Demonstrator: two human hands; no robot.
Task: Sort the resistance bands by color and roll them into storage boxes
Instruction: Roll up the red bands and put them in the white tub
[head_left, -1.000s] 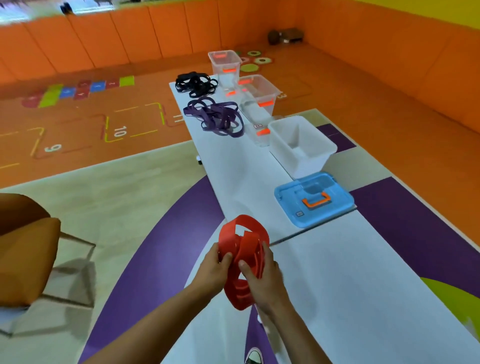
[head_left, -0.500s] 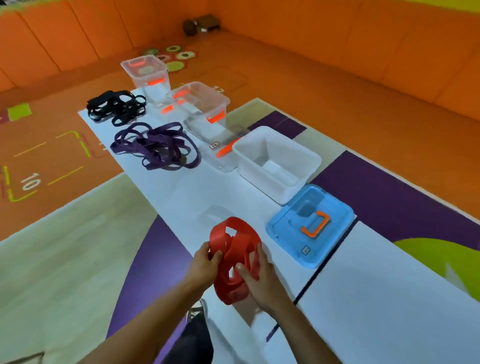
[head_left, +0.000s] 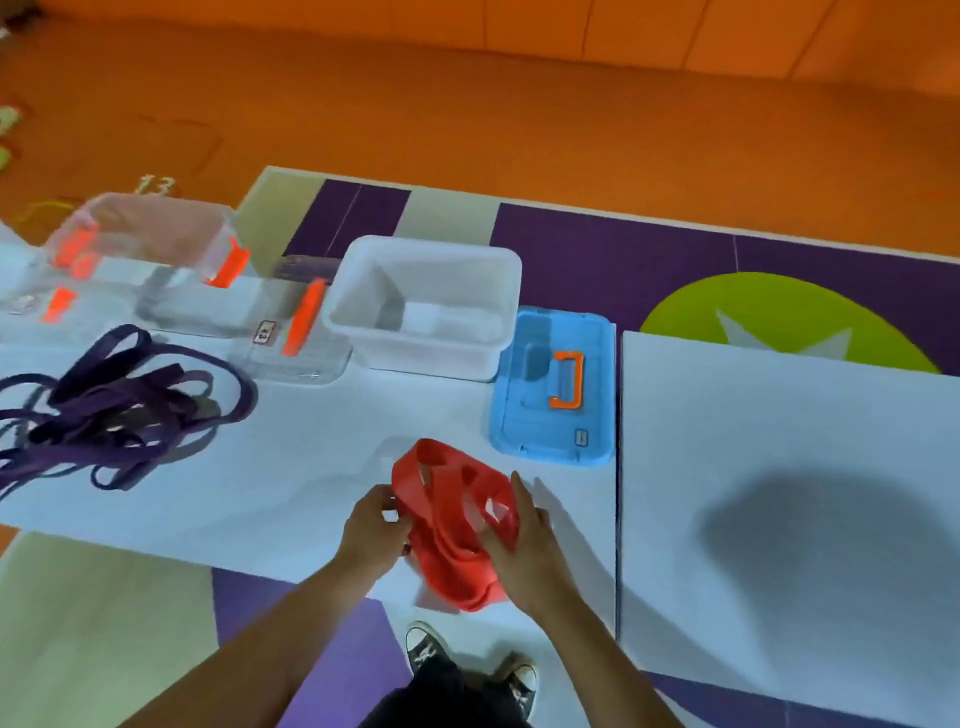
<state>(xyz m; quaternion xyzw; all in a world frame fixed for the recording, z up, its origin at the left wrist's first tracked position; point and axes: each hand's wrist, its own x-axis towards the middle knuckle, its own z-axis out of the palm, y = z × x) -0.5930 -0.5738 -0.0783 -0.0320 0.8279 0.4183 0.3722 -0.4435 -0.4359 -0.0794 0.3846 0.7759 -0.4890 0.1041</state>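
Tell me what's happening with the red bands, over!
Left hand and right hand grip the red bands. White box open just beyond. Nothing between.

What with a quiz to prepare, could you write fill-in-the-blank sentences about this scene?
The left hand and right hand hold a bundle of bands coloured ____.
The loose pile on the table is ____.
The handle on the blue lid beside the white box is ____.
Missing words: red, purple, orange.

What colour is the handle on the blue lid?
Orange; the handle on the blue lid shows best in the head view.
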